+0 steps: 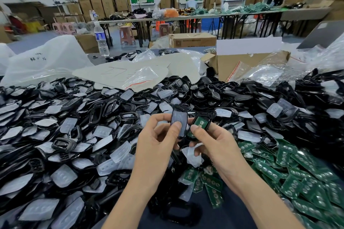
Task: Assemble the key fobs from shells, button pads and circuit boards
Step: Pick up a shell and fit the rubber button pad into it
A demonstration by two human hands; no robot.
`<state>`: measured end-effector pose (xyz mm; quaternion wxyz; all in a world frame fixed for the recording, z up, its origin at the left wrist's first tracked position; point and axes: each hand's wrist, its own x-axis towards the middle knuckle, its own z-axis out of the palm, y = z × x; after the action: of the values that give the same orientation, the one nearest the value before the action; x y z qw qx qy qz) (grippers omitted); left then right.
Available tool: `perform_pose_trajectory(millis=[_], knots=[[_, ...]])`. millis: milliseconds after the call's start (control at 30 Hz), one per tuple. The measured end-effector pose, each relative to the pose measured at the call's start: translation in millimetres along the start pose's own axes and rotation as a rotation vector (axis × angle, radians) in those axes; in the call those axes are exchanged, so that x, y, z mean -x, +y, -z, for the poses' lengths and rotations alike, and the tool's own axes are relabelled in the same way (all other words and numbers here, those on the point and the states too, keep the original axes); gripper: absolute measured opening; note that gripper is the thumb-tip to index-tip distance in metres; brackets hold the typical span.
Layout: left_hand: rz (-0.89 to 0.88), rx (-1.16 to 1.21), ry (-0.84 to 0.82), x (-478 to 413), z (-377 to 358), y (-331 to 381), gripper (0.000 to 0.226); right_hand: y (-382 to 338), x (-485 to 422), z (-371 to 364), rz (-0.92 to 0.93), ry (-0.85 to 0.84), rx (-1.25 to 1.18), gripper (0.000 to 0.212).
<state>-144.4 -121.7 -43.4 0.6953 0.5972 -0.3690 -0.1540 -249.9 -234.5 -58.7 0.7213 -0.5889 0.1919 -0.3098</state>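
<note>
Water bottle (101,40), cardboard box (192,40), stools (127,34)

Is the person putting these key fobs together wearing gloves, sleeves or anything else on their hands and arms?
No. Both the left hand and the right hand are bare, with no gloves, and the fingernails are short and unpainted. No rings, watch or wristband show. The forearms are uncovered as far as the bottom edge of the picture, so no sleeve is in view.

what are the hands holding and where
Left hand pinches a black shell at its lower end; right hand grips a shell with green board by its edges.
</note>
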Motion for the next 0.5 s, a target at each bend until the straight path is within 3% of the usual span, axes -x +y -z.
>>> perform_pose_trajectory(millis=[200, 500], knots=[[-0.042, -0.107, 0.003, 1.9, -1.4, -1.8, 0.022, -0.3, 1.2, -1.6, -0.003, -0.020, 0.096, 0.018], [-0.049, -0.197, 0.025, 1.1, -1.2, -7.6, 0.021, 0.7, 2.2, 1.0, 0.041, -0.016, 0.177, 0.008]])
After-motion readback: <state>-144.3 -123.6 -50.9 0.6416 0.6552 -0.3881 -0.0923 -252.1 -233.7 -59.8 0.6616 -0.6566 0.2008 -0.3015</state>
